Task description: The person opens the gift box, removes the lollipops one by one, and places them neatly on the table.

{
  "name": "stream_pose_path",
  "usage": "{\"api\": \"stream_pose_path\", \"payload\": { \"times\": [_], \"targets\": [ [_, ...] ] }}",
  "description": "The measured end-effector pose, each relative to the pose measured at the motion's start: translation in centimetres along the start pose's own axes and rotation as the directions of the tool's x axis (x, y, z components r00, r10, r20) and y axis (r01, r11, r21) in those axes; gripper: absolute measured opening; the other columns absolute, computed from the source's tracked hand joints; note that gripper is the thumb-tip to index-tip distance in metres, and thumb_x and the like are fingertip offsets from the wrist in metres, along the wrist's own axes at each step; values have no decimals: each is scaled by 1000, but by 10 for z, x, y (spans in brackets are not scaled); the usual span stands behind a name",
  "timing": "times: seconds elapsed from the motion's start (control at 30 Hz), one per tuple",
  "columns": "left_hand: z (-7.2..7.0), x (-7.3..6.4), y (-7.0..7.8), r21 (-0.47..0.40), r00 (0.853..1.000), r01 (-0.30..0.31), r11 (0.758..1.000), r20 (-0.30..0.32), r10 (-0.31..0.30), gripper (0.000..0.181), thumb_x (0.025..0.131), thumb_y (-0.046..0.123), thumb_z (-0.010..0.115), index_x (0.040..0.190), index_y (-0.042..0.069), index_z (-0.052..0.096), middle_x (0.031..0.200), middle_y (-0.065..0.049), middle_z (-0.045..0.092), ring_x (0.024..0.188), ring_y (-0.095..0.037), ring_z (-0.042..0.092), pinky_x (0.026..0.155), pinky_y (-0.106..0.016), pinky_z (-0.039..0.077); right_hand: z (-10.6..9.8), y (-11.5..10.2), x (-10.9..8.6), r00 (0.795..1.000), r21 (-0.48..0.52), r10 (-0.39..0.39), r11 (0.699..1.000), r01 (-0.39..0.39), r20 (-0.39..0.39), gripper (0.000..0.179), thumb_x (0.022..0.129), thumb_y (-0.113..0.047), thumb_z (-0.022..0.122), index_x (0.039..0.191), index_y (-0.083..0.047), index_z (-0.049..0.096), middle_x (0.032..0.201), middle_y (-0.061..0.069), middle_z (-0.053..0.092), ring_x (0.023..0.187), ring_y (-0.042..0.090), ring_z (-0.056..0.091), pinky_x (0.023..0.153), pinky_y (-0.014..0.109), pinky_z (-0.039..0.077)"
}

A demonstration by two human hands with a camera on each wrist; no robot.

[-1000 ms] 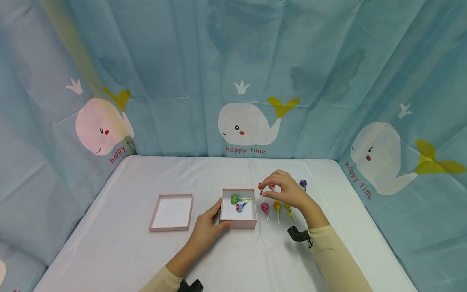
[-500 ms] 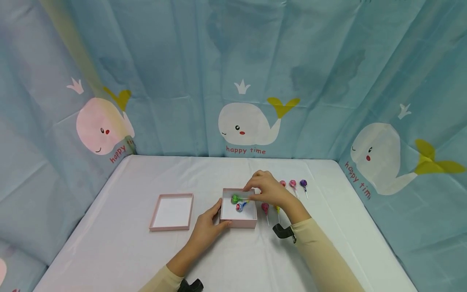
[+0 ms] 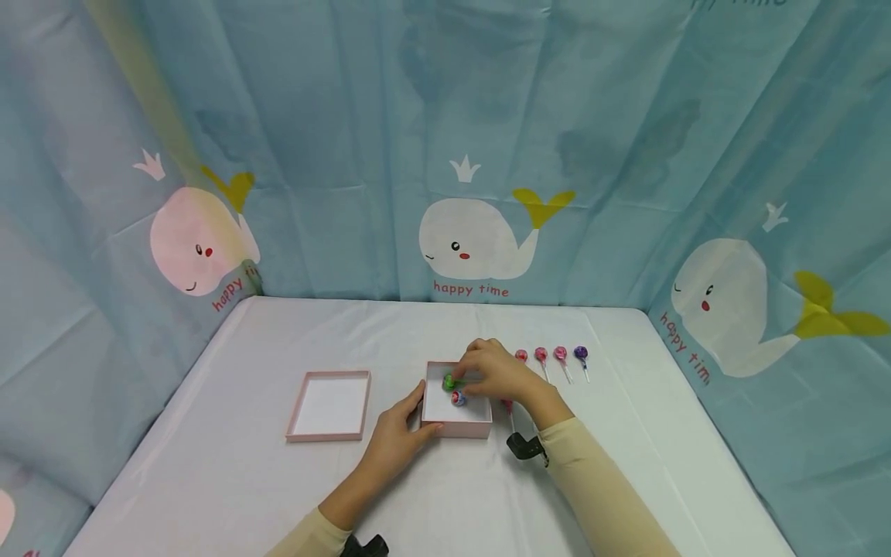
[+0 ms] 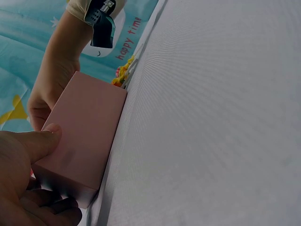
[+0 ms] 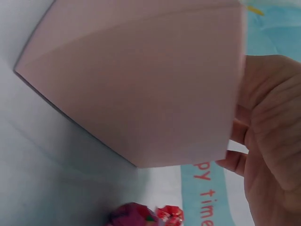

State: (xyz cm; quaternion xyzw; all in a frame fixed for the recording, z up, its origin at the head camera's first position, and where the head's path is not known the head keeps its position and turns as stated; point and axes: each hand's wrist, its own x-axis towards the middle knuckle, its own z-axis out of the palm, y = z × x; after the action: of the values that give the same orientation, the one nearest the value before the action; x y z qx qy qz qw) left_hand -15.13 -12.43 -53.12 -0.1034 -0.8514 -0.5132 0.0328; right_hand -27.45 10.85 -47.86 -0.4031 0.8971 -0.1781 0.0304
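A pink square box [image 3: 455, 428] with a white inside stands on the table. My left hand [image 3: 398, 435] grips its near left corner, thumb on the front wall and fingers along the left side. In the left wrist view the thumb [image 4: 46, 141] lies on the pink wall. Inside the box are a green lollipop [image 3: 448, 382] and a blue-and-red one [image 3: 458, 398]. My right hand [image 3: 496, 373] reaches over the right wall, thumb and forefinger at the two lollipops' sticks. I cannot tell whether they pinch one. The right wrist view shows this hand [image 5: 277, 122] past the rim, its fingertips hidden.
A pink lid [image 3: 327, 437] lies inside up at the left. Right of the box stand a back row of lollipops, including a pink one [image 3: 560, 353] and a purple one [image 3: 581, 352]; others are partly hidden under the right arm. A whale-print curtain [image 3: 334, 232] encloses the table.
My right hand has moved left from above the lollipops on the table to inside the box, over the sticks there. The left hand keeps its grip on the box.
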Motion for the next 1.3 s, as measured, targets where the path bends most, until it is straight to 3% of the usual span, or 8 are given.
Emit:
{"api": "stream_pose_path", "payload": {
  "times": [0.17, 0.37, 0.83, 1.3],
  "targets": [
    [-1, 0, 1, -7, 1000, -9, 1000, -8, 9, 87, 87, 30, 83, 158, 7, 39, 159, -10, 43, 147, -31, 41, 117, -47, 39, 9, 0, 3, 999, 51, -17, 999, 15, 37, 22, 86, -28, 85, 108, -29, 80, 108, -22, 70, 113, 10, 51, 98, 38, 45],
    [0, -5, 1, -23, 1000, 6, 1000, 27, -5, 89, 86, 33, 83, 159, 8, 36, 160, -8, 40, 148, -29, 38, 118, -44, 38, 18, -1, -2, 996, 113, -7, 994, -3, 88, 24, 87, -23, 83, 110, -30, 79, 108, -24, 69, 115, 10, 48, 98, 37, 47],
    [-1, -3, 3, -34, 1000, 5, 999, 19, -4, 88, 87, 29, 83, 159, 7, 37, 161, -7, 39, 149, -27, 37, 119, -43, 37, 11, -7, 4, 990, 15, 19, 1000, -21, 138, 27, 87, -18, 83, 111, -31, 80, 111, -19, 68, 115, 13, 50, 95, 35, 49],
    [0, 0, 0, -22, 1000, 5, 1000, 5, -5, 87, 86, 25, 84, 158, 10, 39, 160, -6, 42, 147, -26, 40, 116, -42, 41, 5, -16, 6, 982, 8, 71, 997, -73, 177, 21, 86, -18, 85, 103, -31, 81, 116, -10, 68, 115, 19, 50, 95, 39, 48]
  ]
}}
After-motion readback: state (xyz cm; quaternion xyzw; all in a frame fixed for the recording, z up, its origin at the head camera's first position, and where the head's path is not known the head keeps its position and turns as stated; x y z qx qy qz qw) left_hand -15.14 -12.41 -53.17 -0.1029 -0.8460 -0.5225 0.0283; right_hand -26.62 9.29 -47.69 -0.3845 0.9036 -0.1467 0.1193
